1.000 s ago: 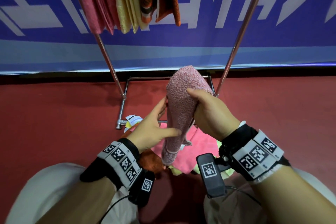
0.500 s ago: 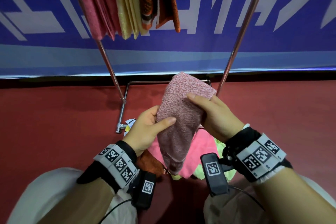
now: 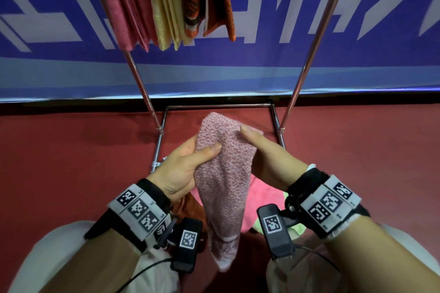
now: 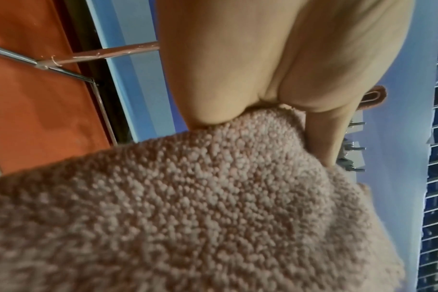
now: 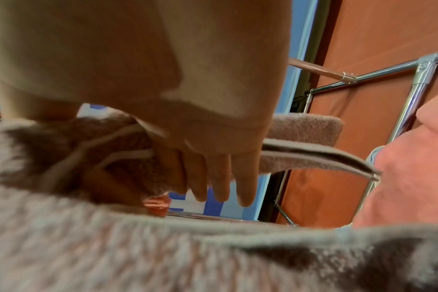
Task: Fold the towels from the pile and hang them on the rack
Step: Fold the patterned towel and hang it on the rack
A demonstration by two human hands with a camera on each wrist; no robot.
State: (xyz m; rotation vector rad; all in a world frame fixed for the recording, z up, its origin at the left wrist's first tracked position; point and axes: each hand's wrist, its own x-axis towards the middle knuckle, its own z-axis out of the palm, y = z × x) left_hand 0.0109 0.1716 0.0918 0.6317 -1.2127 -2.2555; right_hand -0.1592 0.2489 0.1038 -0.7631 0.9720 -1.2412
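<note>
Above the red floor (image 3: 71,173), head view: my left hand (image 3: 185,169) and right hand (image 3: 273,162) each pinch the top of a folded dusty-pink terry towel (image 3: 223,185), which hangs before the chrome rack (image 3: 140,83). Left wrist view: soft, light loops give under my grip. Right wrist view: blurred; I'd grip the layered edges together. The rack's top is cut off.

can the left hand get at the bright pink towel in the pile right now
Probably not: the left hand grips the fluffy mottled pink towel, which hangs in front of the bright pink towel below.
</note>
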